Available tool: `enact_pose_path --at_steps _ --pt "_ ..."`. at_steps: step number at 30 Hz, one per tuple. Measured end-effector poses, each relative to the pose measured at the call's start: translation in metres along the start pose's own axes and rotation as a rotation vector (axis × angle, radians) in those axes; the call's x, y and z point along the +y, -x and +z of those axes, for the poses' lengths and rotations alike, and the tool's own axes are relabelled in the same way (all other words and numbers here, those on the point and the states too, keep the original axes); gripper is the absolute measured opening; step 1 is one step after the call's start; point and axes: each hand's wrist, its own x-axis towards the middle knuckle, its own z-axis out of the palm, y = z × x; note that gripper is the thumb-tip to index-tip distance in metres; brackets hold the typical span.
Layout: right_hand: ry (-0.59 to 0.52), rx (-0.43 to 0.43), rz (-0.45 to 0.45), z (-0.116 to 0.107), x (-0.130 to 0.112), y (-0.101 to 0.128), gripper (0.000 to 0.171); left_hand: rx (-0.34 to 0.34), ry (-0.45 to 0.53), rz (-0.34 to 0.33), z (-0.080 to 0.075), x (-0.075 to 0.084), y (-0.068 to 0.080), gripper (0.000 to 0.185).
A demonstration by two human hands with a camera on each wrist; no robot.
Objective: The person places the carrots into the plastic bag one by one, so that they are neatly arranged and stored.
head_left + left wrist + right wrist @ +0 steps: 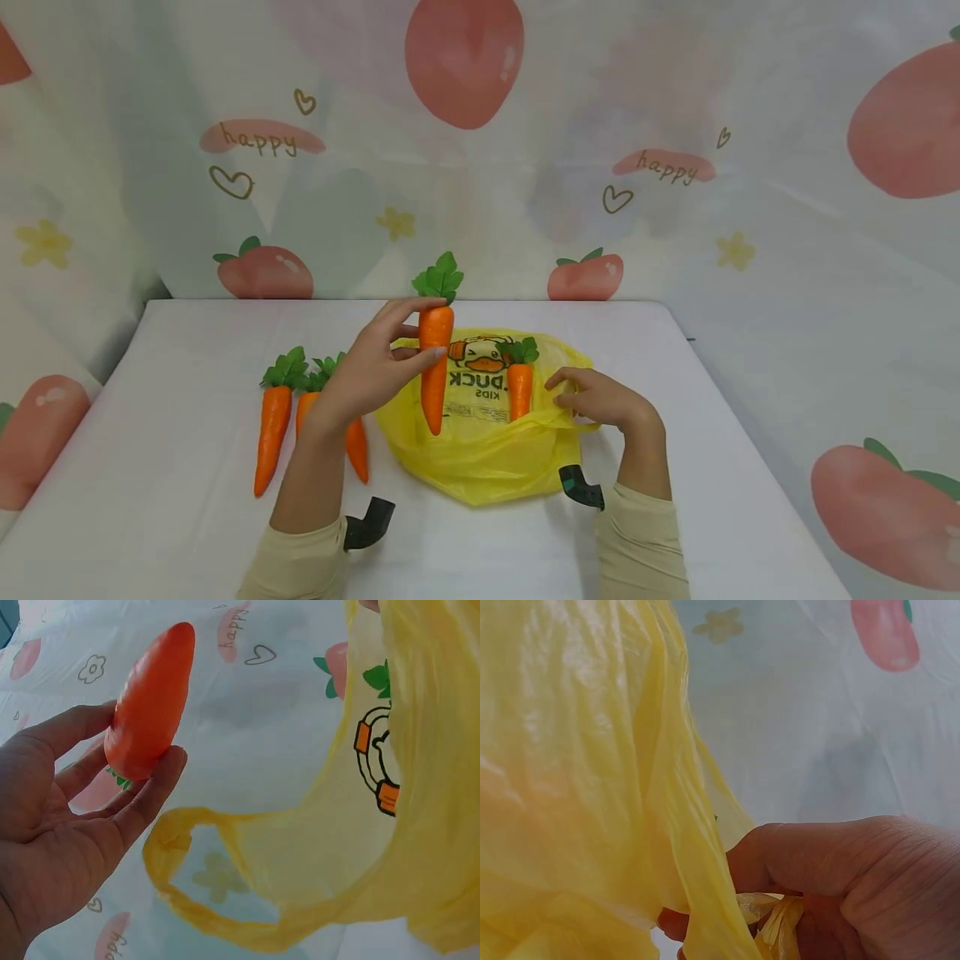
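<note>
My left hand (367, 375) pinches a toy carrot (435, 367) upright above the yellow plastic bag (480, 450) at the table's (150, 517) middle. My right hand (600, 400) grips the bag's right handle. Another carrot (519, 387) sits inside.

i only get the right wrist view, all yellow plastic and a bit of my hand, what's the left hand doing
Observer: The left hand holds a carrot upright, tip down, above the yellow bag.
Operator: anything in the bag already
Observer: One carrot stands in its mouth, leaves up.
Operator: any left on the table
Observer: Yes, more carrots lie on the white table left of the bag; the arm partly hides them.
Operator: and my right hand
Observer: The right hand pinches the bag's handle at its right edge.
</note>
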Motion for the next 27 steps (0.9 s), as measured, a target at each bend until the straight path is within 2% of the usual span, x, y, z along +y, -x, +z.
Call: enact_pose_path --at_steps 8,15,20,23,27 --pt "-0.015 -0.004 0.017 0.001 -0.003 -0.001 0.03 -0.02 0.041 -0.044 0.032 -0.012 -0.016 0.056" --pt "-0.017 -0.006 0.025 0.002 -0.003 -0.001 0.03 0.018 -0.048 -0.055 0.066 -0.024 -0.024 0.057" --pt "-0.013 -0.01 0.011 0.001 -0.001 -0.002 0.03 0.002 -0.072 -0.043 0.089 -0.032 -0.032 0.056" --pt "-0.016 -0.008 0.01 0.001 -0.002 -0.001 0.03 -0.028 -0.094 -0.082 0.1 -0.043 -0.036 0.055" --pt "-0.026 -0.012 0.01 -0.001 -0.003 0.002 0.031 -0.065 -0.114 -0.183 0.11 -0.058 -0.04 0.052"
